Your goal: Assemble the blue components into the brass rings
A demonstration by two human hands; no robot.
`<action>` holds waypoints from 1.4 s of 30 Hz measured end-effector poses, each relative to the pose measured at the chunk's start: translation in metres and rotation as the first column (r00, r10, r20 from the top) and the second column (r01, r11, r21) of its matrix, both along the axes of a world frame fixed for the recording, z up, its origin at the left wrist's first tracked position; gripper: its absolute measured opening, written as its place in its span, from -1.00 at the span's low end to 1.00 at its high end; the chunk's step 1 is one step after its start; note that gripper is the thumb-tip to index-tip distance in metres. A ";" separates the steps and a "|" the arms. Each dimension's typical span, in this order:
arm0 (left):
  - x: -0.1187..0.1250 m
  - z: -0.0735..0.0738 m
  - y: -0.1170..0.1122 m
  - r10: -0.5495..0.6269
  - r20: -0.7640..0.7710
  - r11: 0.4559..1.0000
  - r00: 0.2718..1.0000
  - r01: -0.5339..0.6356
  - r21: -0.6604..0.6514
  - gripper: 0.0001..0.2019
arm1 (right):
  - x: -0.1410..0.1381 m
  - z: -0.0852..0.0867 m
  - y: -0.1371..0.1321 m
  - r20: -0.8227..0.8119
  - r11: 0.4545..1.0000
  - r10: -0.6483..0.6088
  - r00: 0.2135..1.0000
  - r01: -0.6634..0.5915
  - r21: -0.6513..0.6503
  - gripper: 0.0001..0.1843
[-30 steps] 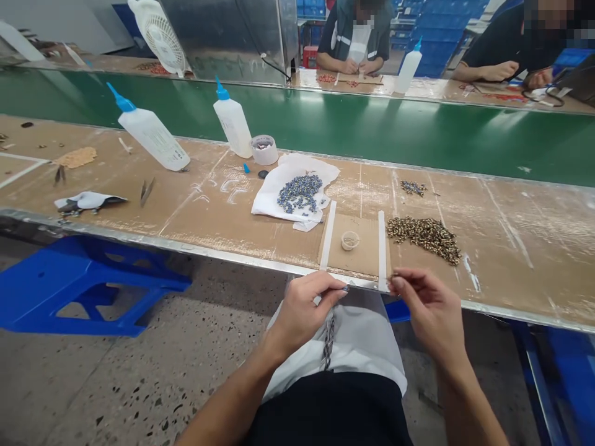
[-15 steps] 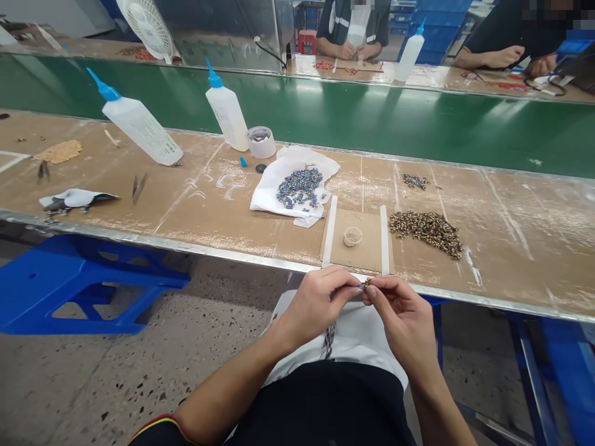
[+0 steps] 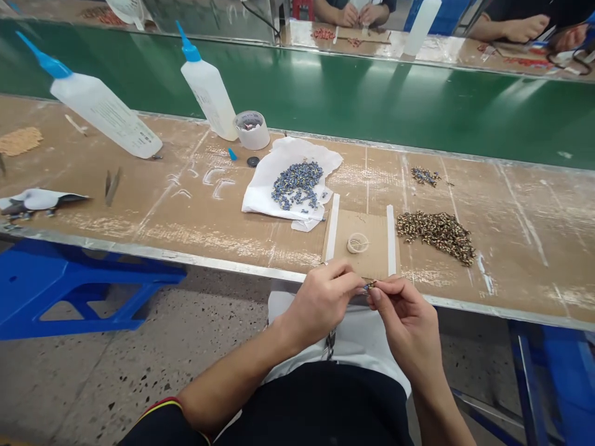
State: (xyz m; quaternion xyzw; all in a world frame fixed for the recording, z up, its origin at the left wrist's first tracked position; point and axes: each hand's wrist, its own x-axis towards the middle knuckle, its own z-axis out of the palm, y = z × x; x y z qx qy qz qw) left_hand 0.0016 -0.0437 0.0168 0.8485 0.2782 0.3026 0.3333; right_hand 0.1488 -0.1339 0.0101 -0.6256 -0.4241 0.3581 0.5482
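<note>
My left hand point(image 3: 328, 300) and my right hand point(image 3: 404, 316) meet fingertip to fingertip just past the table's front edge. Pinched between them is a tiny blue and brass-coloured part point(image 3: 369, 287); the left fingers are at its blue end, the right ones at its brass-coloured end. Whether it is one piece or two, I cannot tell. Beyond my hands lies a cardboard pad point(image 3: 353, 220) edged with white tape strips, bearing a small clear cup point(image 3: 357, 243). A pile of small blue parts point(image 3: 297, 184) rests on white paper point(image 3: 258, 197), and brass-coloured parts point(image 3: 437, 235) are heaped to the right.
A small cluster of blue and brass parts point(image 3: 424, 176) lies at the right back. Two blue-capped bottles point(image 3: 209, 99), a tape roll point(image 3: 253, 131) and tweezers point(image 3: 112, 187) are to the left. A green conveyor belt point(image 3: 325, 99) runs behind; co-workers' hands point(image 3: 357, 13) are across it.
The camera view has tipped downward and shifted a little, so the table things appear displaced. Both hands stay together, still pinching the small part, which shows slightly more now.
</note>
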 end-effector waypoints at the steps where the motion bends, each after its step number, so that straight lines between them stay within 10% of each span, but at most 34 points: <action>1: 0.000 0.001 0.001 0.013 -0.013 0.999 1.000 -0.013 0.032 -0.79 | -0.002 0.000 0.001 0.003 1.000 -0.007 1.000 0.007 0.004 -0.92; 14: -0.020 0.030 0.025 -0.225 -0.228 0.974 0.947 0.211 -0.086 -0.78 | -0.009 0.002 0.005 -0.025 0.981 0.194 0.981 -0.194 -0.016 -0.80; 30: -0.021 0.017 0.021 -0.145 -0.177 0.959 0.974 0.094 -0.267 -0.89 | -0.007 -0.006 0.009 -0.156 0.987 0.122 0.980 -0.136 -0.085 -0.92; 42: -0.006 -0.005 0.024 -0.237 -0.173 0.968 0.956 0.216 -0.129 -0.81 | 0.007 -0.018 0.008 -0.169 0.992 0.045 0.985 -0.063 -0.105 -0.95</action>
